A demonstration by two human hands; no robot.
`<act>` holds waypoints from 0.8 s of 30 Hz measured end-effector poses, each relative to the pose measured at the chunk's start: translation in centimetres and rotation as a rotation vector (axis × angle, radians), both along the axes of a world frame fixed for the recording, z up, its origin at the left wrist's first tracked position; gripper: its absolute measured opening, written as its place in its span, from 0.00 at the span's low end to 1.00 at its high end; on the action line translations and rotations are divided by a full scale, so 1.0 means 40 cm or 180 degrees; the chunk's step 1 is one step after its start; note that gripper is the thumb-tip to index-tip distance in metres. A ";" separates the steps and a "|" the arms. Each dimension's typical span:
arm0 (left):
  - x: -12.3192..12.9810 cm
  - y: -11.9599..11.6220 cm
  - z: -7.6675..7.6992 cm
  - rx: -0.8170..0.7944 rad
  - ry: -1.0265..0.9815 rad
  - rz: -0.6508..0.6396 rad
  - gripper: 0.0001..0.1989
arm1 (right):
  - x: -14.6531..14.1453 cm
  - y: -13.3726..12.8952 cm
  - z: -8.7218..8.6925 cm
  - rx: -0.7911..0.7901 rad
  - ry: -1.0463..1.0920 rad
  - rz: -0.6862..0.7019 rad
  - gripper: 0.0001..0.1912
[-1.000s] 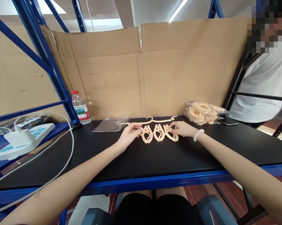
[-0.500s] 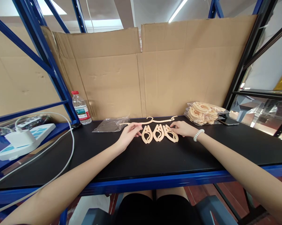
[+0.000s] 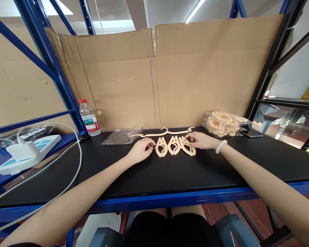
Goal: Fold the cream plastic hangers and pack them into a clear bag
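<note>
Three folded beige travel hangers lie in a row on the black tabletop: a left one, a middle one and a right one. Behind them stretches an unfolded beige hanger, its hook pointing away. My left hand rests just left of the left folded hanger, fingers loosely bent with a gap at the thumb, nothing visible in them. At the other end, my right hand, below a beaded bracelet, has its fingers apart over the edge of the right folded hanger, seemingly touching it.
A clear plastic bag lies flat at the back left. Bagged beige hangers and a phone are at the back right. A water bottle, a power strip and a white cable occupy the left. Cardboard walls the back.
My left hand has drawn slightly back toward me, away from the unfolded hanger's left arm, which shows more now. The right hand has barely shifted; the hangers lie as before.
</note>
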State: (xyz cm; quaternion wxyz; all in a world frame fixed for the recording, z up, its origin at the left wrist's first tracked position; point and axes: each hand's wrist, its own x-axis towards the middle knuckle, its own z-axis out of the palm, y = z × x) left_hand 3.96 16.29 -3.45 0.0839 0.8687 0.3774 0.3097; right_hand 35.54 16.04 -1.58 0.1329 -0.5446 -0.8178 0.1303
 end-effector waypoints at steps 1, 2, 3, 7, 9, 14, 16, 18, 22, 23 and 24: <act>0.001 -0.002 0.001 -0.0001 0.0029 -0.0006 0.10 | 0.002 -0.003 0.004 0.0071 -0.0009 0.0272 0.29; 0.002 -0.004 0.002 -0.0006 0.0054 -0.0011 0.09 | 0.004 -0.005 0.007 0.0099 -0.0012 0.0491 0.33; 0.003 -0.006 0.003 -0.0014 0.0080 -0.0023 0.09 | 0.006 -0.007 0.009 0.0080 -0.0017 0.0635 0.37; 0.004 -0.010 0.004 -0.0045 0.0180 -0.0073 0.09 | 0.008 -0.009 0.010 -0.0068 -0.0114 0.0855 0.38; 0.004 -0.011 0.002 -0.0056 0.0208 -0.0089 0.09 | 0.007 -0.008 0.007 -0.0077 -0.0124 0.0907 0.33; 0.002 -0.011 -0.001 -0.0058 0.0205 -0.0144 0.08 | 0.004 -0.005 0.001 -0.0059 -0.0031 0.0878 0.32; 0.001 -0.010 -0.002 -0.0050 0.0209 -0.0159 0.08 | 0.003 -0.004 -0.001 -0.0070 -0.0009 0.0890 0.32; 0.001 -0.009 -0.002 -0.0047 0.0204 -0.0169 0.08 | 0.002 -0.002 -0.004 -0.0024 0.0047 0.0880 0.32; 0.001 -0.008 0.002 -0.0058 0.0175 -0.0167 0.08 | -0.004 0.004 -0.008 0.0641 0.0660 0.0435 0.28; 0.001 -0.007 0.003 -0.0051 0.0170 -0.0166 0.09 | -0.005 0.006 -0.009 0.0853 0.0872 0.0260 0.26; 0.000 -0.006 0.004 -0.0038 0.0167 -0.0162 0.09 | -0.007 0.008 -0.009 0.1015 0.1056 0.0110 0.24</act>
